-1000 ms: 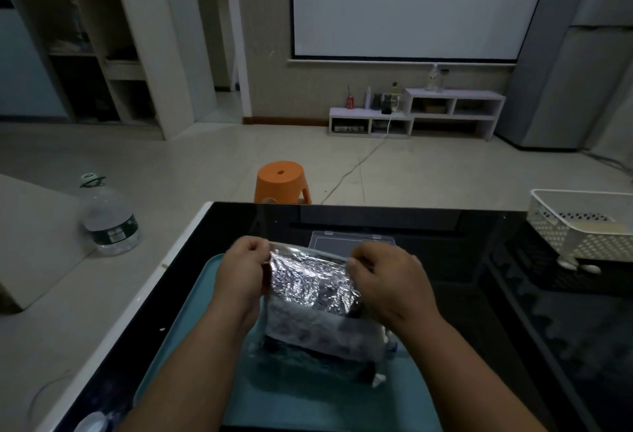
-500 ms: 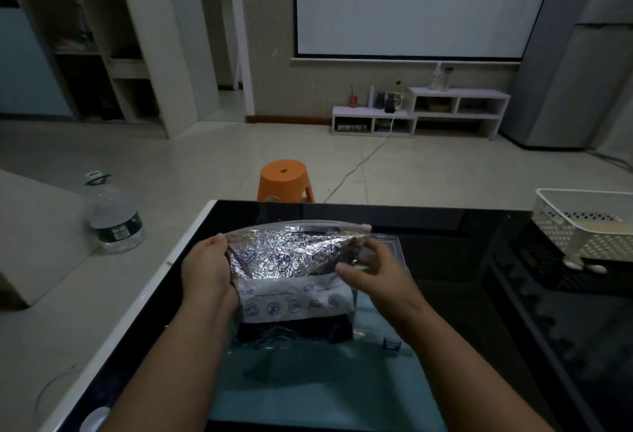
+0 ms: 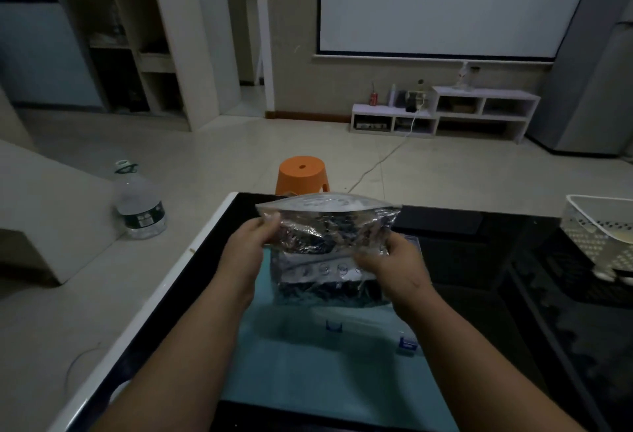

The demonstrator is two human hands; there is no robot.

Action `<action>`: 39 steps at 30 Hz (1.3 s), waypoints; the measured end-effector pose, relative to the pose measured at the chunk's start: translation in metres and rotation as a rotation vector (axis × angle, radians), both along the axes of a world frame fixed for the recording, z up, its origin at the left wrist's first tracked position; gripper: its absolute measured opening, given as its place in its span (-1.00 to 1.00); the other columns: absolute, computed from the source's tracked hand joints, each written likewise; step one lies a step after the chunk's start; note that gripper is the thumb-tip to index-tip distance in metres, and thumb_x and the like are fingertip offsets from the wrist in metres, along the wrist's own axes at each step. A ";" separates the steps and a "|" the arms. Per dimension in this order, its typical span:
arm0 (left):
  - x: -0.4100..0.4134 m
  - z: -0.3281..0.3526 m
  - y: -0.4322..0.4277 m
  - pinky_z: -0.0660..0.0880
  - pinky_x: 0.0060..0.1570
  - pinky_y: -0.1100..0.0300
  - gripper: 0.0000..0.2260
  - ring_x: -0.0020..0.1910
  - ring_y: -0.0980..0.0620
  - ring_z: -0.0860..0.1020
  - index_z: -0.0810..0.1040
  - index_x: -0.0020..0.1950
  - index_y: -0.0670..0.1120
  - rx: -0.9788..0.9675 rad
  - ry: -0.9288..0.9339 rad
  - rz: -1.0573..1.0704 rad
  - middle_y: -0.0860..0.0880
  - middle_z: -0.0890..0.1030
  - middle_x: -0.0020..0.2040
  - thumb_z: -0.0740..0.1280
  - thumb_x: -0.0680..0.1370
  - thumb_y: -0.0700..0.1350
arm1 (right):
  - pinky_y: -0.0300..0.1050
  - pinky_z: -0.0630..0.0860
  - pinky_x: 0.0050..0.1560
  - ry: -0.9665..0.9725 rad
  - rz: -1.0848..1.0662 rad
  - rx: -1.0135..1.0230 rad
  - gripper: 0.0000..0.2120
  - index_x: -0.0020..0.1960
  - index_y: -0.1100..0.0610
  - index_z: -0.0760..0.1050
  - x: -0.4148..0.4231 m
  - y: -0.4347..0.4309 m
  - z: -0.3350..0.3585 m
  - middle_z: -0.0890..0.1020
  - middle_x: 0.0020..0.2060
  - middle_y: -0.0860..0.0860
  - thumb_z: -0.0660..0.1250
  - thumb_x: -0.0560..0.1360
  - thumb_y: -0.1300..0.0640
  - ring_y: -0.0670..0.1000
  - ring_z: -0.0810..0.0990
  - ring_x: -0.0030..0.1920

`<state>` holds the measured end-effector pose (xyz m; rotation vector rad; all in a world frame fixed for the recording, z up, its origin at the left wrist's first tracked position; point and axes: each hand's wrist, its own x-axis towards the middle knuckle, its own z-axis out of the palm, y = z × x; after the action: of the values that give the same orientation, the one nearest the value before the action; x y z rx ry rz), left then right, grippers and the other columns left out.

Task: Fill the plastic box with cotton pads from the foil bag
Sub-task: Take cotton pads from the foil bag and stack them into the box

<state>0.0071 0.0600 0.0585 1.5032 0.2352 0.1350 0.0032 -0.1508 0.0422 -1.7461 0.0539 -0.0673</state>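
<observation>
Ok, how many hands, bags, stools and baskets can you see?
hands: 2 (left hand, right hand)
bag: 1
stool: 1
basket: 1
total: 5

The foil bag (image 3: 329, 240) is a crinkled silver pouch with a clear zip strip along its top edge and a pale printed band of round icons lower down. It is held upright in the air, pinched by the left fingers (image 3: 271, 224) at its upper left corner and by the right fingers (image 3: 368, 258) lower on its right side. The plastic box (image 3: 352, 325), clear with small blue clips, lies below the fingers, under the bag. Its inside cannot be made out.
</observation>
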 end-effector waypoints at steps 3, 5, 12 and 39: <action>0.002 -0.001 0.010 0.38 -0.19 0.18 -0.80 -0.10 0.14 0.48 0.52 0.16 0.07 0.157 0.152 -0.104 0.15 0.55 -0.04 0.37 0.54 -0.02 | 0.05 0.59 0.01 -0.048 -0.036 0.021 -0.82 0.03 0.08 0.60 0.002 0.009 -0.002 0.69 -0.07 -0.02 0.45 0.45 0.25 0.03 0.64 -0.02; 0.001 0.001 0.019 0.41 -0.23 0.16 -0.75 -0.11 -0.02 0.57 0.49 0.19 0.13 0.143 0.295 -0.193 0.08 0.58 0.05 0.38 0.53 -0.03 | 0.02 0.60 -0.01 -0.075 -0.038 0.033 -0.82 0.02 0.08 0.62 0.004 0.015 -0.003 0.70 -0.08 -0.03 0.45 0.45 0.25 0.01 0.64 -0.03; 0.008 -0.013 0.037 0.62 -0.17 0.06 -0.71 -0.11 -0.15 0.63 0.52 0.19 -0.06 -0.172 0.197 -0.197 -0.15 0.62 0.03 0.22 0.58 -0.36 | -0.11 0.59 -0.02 -0.050 0.017 0.057 -0.74 0.11 -0.02 0.57 0.014 0.028 -0.017 0.66 -0.04 -0.11 0.45 0.47 0.22 -0.09 0.60 -0.01; 0.031 -0.054 0.111 0.44 0.13 -0.13 -0.50 0.27 -0.23 0.49 0.44 0.40 -0.05 -0.543 0.159 0.021 -0.12 0.43 0.42 0.08 0.47 -0.23 | -0.03 0.59 -0.32 0.304 0.070 0.279 -0.63 0.13 0.13 0.48 0.065 0.078 -0.021 0.66 -0.03 0.13 0.37 0.43 0.47 0.17 0.68 -0.10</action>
<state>0.0382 0.1705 0.0048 0.9708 0.3815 -0.0326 0.0677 -0.0728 0.0210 -1.4654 0.2143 0.2472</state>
